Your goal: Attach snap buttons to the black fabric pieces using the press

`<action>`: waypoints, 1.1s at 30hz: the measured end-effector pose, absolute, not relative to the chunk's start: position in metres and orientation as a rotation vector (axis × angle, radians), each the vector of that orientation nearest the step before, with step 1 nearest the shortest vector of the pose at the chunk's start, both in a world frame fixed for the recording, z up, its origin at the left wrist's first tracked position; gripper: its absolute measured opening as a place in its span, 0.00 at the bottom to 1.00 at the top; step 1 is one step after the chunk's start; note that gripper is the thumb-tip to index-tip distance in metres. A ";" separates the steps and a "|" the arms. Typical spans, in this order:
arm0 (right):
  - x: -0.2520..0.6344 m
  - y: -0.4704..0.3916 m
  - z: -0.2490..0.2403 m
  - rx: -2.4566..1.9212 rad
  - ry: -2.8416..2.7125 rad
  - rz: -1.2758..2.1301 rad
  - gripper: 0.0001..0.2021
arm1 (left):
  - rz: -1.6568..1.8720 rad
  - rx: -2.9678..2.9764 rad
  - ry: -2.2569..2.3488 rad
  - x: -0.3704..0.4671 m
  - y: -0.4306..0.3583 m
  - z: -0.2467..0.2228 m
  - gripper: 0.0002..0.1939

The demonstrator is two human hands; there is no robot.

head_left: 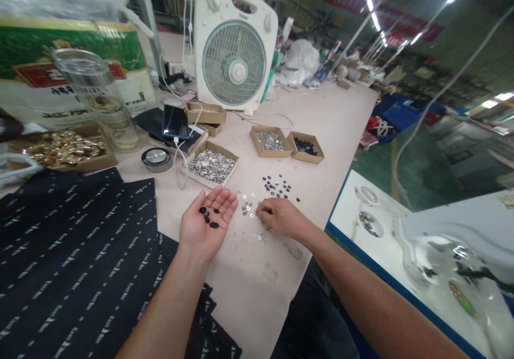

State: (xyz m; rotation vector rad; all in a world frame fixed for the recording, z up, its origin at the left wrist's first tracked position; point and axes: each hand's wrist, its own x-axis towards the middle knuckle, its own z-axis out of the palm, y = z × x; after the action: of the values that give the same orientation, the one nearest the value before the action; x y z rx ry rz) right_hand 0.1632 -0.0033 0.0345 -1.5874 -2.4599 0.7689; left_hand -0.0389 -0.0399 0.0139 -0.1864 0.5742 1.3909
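One palm-up left hand (203, 235), cradling black discs (214, 224), one palm-down right hand (284, 218), narrowly pinched, any contents hidden

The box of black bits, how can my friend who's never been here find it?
Find the big white fan on the table. In front and off to the right, a small cardboard box sits beside another box of silver bits. Yours is farther right and holds black bits, not silver.
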 end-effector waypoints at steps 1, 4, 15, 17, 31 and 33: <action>0.163 -0.003 0.034 -1.585 -2.459 0.785 0.09 | 1.391 -0.184 0.571 -0.039 -0.040 0.014 0.15; 0.162 -0.002 0.034 -1.615 -2.457 0.787 0.09 | 1.390 -0.185 0.567 -0.039 -0.040 0.014 0.15; 0.147 -0.008 0.040 -1.896 -2.514 0.563 0.09 | 1.381 -0.174 0.554 -0.035 -0.041 0.012 0.14; 0.144 -0.007 0.041 -1.917 -2.564 0.522 0.09 | 1.381 -0.177 0.556 -0.035 -0.041 0.012 0.14; 0.150 -0.006 0.039 -1.828 -2.509 0.614 0.10 | 1.380 -0.161 0.530 -0.035 -0.042 0.011 0.14; 0.149 -0.005 0.040 -1.807 -2.526 0.627 0.10 | 1.381 -0.156 0.531 -0.035 -0.042 0.011 0.14</action>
State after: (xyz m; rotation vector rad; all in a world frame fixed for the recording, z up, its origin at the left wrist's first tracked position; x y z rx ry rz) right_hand 0.1494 -0.0049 0.0401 -1.8070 -2.5264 0.6275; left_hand -0.0348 -0.0420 0.0105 -0.1557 0.5305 1.3806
